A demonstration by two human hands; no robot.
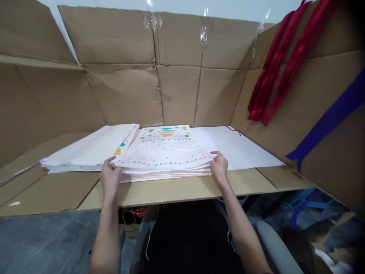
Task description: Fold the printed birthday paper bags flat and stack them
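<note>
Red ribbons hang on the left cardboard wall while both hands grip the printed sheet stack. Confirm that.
Wrong side. The red ribbons hang on the right cardboard wall, as the head view shows. The left hand and right hand do grip the printed sheet stack.

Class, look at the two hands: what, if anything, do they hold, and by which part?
Both grip the printed birthday sheet topping the middle stack: the left hand at its near left corner, the right hand at its near right corner.
</note>
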